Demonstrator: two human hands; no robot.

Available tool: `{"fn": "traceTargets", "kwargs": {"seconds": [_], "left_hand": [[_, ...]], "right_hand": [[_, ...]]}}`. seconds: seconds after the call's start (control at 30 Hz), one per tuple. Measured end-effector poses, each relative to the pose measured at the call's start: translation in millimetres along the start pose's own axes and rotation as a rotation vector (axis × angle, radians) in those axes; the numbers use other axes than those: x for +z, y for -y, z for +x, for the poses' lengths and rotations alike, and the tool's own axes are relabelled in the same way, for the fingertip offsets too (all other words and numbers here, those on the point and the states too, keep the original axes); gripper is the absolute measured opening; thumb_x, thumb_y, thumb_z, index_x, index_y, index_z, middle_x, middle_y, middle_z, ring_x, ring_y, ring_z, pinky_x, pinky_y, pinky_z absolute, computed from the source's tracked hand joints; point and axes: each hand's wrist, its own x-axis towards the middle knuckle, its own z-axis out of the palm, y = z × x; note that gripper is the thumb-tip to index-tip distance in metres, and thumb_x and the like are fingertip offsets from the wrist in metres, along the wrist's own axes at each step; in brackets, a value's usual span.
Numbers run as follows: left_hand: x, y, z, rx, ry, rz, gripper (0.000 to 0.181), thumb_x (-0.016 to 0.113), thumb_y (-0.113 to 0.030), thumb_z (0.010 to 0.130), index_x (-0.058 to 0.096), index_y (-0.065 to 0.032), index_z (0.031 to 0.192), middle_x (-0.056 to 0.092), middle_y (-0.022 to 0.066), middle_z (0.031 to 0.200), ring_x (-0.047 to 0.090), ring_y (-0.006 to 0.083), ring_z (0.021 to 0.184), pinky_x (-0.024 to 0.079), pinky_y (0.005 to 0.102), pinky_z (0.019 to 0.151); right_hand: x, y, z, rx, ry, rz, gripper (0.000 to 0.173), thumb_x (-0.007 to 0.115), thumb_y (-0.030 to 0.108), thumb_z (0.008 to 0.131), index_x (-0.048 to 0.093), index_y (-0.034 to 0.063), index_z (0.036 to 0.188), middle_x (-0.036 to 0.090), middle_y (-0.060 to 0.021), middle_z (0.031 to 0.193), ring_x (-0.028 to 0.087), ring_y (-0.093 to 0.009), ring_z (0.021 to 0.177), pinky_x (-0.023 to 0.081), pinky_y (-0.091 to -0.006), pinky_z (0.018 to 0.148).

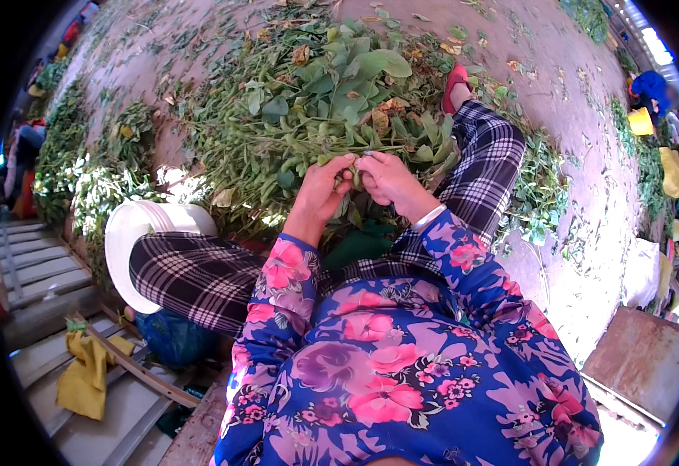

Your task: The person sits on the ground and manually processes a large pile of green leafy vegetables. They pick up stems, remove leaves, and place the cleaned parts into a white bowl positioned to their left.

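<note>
My left hand (329, 187) and my right hand (391, 179) meet fingertip to fingertip in front of me. A small green bean pod (357, 176) shows between them, pinched by the fingers of both hands; its full shape is partly hidden. Under and beyond the hands lies a large heap of cut bean plants (258, 140), probably soybean, with green pods, stems and broad leaves (339, 87). Some leaves are dry and brown. On my right wrist sits a pale bangle (428, 218).
A white plastic bucket (127, 256) lies tipped beside my left knee. Behind it is a blue plastic bag (173, 338). A yellow cloth (86, 373) hangs over a wooden strip at lower left. More plants (534, 186) lie to the right. A person in blue (649, 90) and a yellow bucket (641, 121) are at far right.
</note>
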Motion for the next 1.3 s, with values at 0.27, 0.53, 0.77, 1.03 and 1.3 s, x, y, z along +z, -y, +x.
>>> {"fn": "traceTargets", "kwargs": {"seconds": [0.27,0.53,0.77,1.03,1.3], "left_hand": [[5,-10,7,-0.059,-0.144,0.105,0.019,0.056,-0.017,0.083,0.064,-0.0033,0.094,0.059,0.0000,0.081,0.049,0.0072,0.064,0.035,0.0205,0.047],[2,-5,25,-0.057,-0.140,0.024,0.015,0.053,-0.013,0.081,0.061,-0.0023,0.088,0.057,0.0010,0.077,0.046,0.0072,0.057,0.031,0.0185,0.042],[3,-4,21,-0.050,-0.088,-0.084,0.015,0.050,-0.011,0.083,0.058,-0.0007,0.089,0.057,0.0039,0.076,0.044,0.0067,0.051,0.029,0.0181,0.036],[-8,-4,27,-0.158,-0.017,-0.243,0.017,0.049,-0.009,0.079,0.055,-0.0002,0.092,0.057,0.0065,0.076,0.043,0.0078,0.046,0.029,0.0177,0.033],[0,-6,23,-0.071,-0.015,-0.284,0.026,0.044,0.000,0.073,0.053,0.0004,0.097,0.054,0.0052,0.080,0.042,0.0091,0.049,0.028,0.0188,0.033]], "right_hand": [[19,-17,-7,-0.538,-0.237,-0.673,0.023,0.058,0.023,0.085,0.049,0.0021,0.085,0.060,-0.0143,0.069,0.062,-0.027,0.061,0.045,-0.0375,0.055],[18,-10,3,-0.511,-0.306,-0.784,0.024,0.054,0.025,0.084,0.053,0.0012,0.084,0.060,-0.0186,0.066,0.059,-0.038,0.063,0.046,-0.0423,0.058],[14,-16,8,-0.542,-0.318,-0.746,0.025,0.056,0.025,0.085,0.053,0.0001,0.082,0.059,-0.0104,0.066,0.059,-0.021,0.059,0.046,-0.0314,0.056],[14,-18,7,-0.524,-0.329,-0.704,0.025,0.060,0.025,0.083,0.053,0.0011,0.087,0.060,-0.0172,0.074,0.060,-0.033,0.068,0.045,-0.0370,0.061],[17,-20,-1,-0.629,-0.358,-0.708,0.023,0.059,0.024,0.085,0.053,0.0022,0.089,0.062,-0.0150,0.070,0.063,-0.031,0.066,0.046,-0.0378,0.059]]}}
